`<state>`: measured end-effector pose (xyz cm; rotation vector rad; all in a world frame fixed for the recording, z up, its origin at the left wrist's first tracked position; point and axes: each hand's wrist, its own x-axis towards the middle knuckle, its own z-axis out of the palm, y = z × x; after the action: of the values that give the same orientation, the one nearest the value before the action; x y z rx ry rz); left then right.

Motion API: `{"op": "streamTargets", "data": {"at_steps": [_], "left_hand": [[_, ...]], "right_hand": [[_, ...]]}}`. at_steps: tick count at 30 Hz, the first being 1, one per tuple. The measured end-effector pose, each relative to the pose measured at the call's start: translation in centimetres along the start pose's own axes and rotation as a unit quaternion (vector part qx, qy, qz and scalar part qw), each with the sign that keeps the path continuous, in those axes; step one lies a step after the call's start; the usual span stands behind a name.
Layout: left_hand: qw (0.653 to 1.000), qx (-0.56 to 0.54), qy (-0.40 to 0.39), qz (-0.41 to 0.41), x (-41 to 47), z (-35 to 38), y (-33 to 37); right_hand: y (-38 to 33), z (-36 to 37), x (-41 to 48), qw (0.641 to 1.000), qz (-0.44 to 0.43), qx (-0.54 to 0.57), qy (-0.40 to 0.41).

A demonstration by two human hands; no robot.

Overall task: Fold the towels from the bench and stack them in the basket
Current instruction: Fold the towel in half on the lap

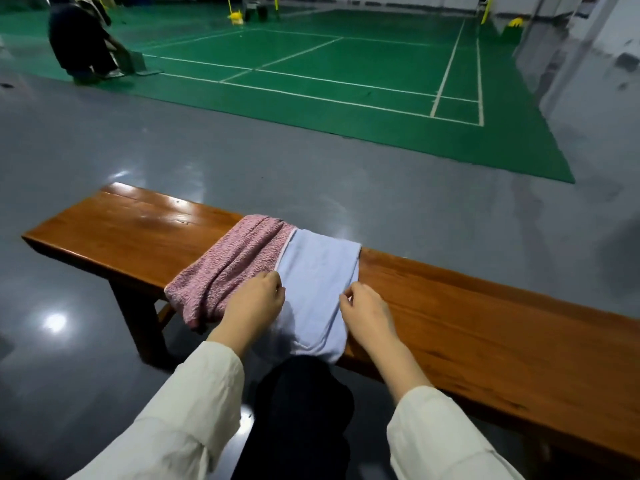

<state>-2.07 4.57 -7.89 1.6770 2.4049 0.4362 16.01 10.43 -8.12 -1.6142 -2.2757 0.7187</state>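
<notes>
A light blue towel point(317, 271) lies across the wooden bench point(485, 323), its near end hanging over the front edge. A pink textured towel point(235, 265) is draped beside it on the left, touching it. My left hand point(258, 303) pinches the blue towel's left edge where it meets the pink one. My right hand point(367, 313) pinches its right edge, fingers curled. The basket is not in view.
The bench runs from the left to the lower right, with bare wood on both sides of the towels. Grey glossy floor point(311, 168) lies beyond, then a green court point(329, 74). A person point(81, 39) crouches at the far left. My dark trouser leg point(304, 410) is below.
</notes>
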Motion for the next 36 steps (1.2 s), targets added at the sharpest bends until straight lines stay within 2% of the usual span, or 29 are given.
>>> {"op": "streamTargets", "data": {"at_steps": [7,11,13,15,16,17,18,19,20,21,22,23,25,27,30,32,34,36], "left_hand": [[0.997,0.008,-0.004,-0.080,4.3,3.0,-0.4],[0.997,-0.004,0.051,-0.050,4.8,4.2,-0.6],[0.997,-0.023,0.063,-0.041,5.0,4.3,-0.4],[0.991,-0.095,0.083,-0.046,5.1,3.7,0.4],[0.983,-0.153,0.091,-0.052,5.1,3.2,1.1],[0.971,-0.212,0.089,-0.064,5.0,2.7,1.8],[0.956,-0.269,0.082,-0.078,5.0,2.4,2.4],[0.938,-0.326,0.074,-0.096,5.0,2.2,3.0],[0.915,-0.380,0.066,-0.117,5.0,2.1,3.4],[0.890,-0.430,0.061,-0.137,4.9,2.1,3.9],[0.870,-0.466,0.058,-0.153,4.7,2.0,4.3],[0.857,-0.487,0.053,-0.161,4.6,2.2,4.6],[0.849,-0.502,0.032,-0.163,3.9,2.6,5.3],[0.862,-0.476,0.015,-0.172,3.0,3.1,5.6],[0.856,-0.471,-0.034,-0.210,1.7,4.0,5.8],[0.889,-0.415,-0.047,-0.189,1.0,4.5,6.2],[0.931,-0.339,-0.048,-0.126,0.0,4.0,6.9],[0.955,-0.285,-0.063,-0.047,-0.9,3.2,7.8]], "right_hand": [[0.0,1.9,4.3,0.996,0.086,-0.009,0.009],[-0.1,2.5,5.9,0.995,0.091,-0.026,0.018],[0.3,2.5,6.3,0.996,0.087,0.010,0.027],[0.6,2.3,6.3,0.985,0.101,0.126,0.058],[0.6,2.1,6.3,0.965,0.121,0.224,0.066],[0.7,2.0,6.2,0.924,0.151,0.345,0.072],[0.7,2.0,6.1,0.855,0.190,0.476,0.076],[0.7,1.7,6.0,0.771,0.228,0.589,0.081],[0.9,1.4,5.9,0.698,0.251,0.666,0.083],[1.1,1.0,5.7,0.646,0.265,0.712,0.077],[1.3,0.5,5.3,0.615,0.272,0.737,0.065],[1.5,-0.1,4.8,0.600,0.274,0.750,0.048],[2.0,-1.1,3.9,0.608,0.259,0.750,0.003],[2.3,-1.1,3.3,0.666,0.259,0.699,-0.038],[3.2,-0.3,2.8,0.749,0.271,0.604,-0.025],[4.1,0.4,2.5,0.780,0.286,0.557,-0.006],[5.0,0.9,1.9,0.797,0.294,0.527,-0.002],[4.8,0.5,0.8,0.805,0.300,0.512,-0.016]]}}
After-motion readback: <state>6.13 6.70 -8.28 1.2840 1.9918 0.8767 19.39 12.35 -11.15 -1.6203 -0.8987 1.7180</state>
